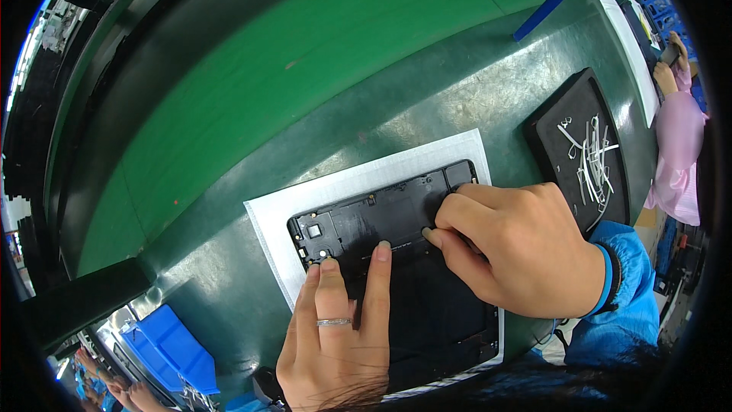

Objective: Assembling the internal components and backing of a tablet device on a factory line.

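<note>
A flat black device housing [366, 221], tablet-like, with small gold contacts and a square cutout near its left end, lies on a white padded sheet [271, 217]. My left hand [335, 328], wearing a ring, rests with its fingers stretched out on the housing's left part. At the housing's right part, my right hand [518, 248] has thumb and index finger closed in a pinch at the surface. Whatever sits between those fingertips is hidden. More glossy black surface [435, 305] extends between my hands toward me; I cannot tell if it is a separate panel.
Right of the sheet, a black tray [568, 122] holds several white strips. A blue stick-like object [547, 8] lies at the far right. A blue bin [171, 347] stands at the lower left. A person in a pink sleeve [679, 137] works at the right; other hands [126, 393] show lower left.
</note>
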### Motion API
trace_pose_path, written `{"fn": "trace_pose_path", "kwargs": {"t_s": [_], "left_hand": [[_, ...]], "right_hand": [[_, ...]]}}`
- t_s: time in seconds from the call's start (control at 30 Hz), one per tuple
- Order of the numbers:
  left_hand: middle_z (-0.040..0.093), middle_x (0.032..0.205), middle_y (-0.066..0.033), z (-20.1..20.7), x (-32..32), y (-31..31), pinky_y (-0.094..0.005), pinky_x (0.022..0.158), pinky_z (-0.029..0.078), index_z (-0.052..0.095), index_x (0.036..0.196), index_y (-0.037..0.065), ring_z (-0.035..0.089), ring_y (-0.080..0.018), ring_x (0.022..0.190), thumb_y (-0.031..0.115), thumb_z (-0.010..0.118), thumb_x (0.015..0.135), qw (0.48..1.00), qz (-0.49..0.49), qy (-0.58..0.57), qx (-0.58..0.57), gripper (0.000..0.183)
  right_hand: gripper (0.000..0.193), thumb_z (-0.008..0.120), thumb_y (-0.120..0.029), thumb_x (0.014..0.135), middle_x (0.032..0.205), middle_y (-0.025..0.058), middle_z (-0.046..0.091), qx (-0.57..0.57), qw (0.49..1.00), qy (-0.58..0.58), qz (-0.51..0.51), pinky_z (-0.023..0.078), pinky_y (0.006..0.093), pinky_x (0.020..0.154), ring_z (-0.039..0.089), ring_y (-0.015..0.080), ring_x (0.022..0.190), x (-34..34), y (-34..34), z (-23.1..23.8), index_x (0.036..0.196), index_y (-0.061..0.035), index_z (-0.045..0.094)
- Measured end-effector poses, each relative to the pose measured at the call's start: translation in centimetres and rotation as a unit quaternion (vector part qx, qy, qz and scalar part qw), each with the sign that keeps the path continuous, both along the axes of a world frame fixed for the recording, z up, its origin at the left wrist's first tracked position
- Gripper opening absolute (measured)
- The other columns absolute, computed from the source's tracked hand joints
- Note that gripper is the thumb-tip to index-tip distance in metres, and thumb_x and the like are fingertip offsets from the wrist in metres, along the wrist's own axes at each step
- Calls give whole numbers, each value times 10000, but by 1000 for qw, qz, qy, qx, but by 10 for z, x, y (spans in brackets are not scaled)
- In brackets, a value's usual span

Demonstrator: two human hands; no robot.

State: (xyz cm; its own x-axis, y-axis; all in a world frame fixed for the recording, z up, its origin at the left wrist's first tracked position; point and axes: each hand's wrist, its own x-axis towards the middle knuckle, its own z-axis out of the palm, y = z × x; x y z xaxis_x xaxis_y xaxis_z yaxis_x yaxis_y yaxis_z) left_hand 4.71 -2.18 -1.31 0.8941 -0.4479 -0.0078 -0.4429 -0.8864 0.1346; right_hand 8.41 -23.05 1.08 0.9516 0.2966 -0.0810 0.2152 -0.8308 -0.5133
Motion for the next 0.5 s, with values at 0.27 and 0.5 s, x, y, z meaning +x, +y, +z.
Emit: {"fn": "trace_pose_path", "kwargs": {"t_s": [0.27, 0.5], "left_hand": [[532, 1416, -287, -13, 5, 8, -418, 924, 597, 419, 1561, -61, 643, -397, 1191, 120, 534, 999, 996, -54, 51, -57, 601], [554, 1421, -165, 11, 3, 4, -429, 1085, 526, 639, 1354, -42, 601, -331, 1271, 104, 570, 943, 997, -67, -39, -5, 441]], "right_hand": [[297, 753, -265, 918, 631, 109, 649, 12, 999, 32, -32, 520, 409, 525, 674, 330, 590, 5, -12, 10, 740, -47, 655], [532, 798, -501, 854, 552, 160, 630, -119, 991, 8, -65, 528, 433, 537, 669, 359, 555, 8, -2, 15, 642, -19, 728]]}}
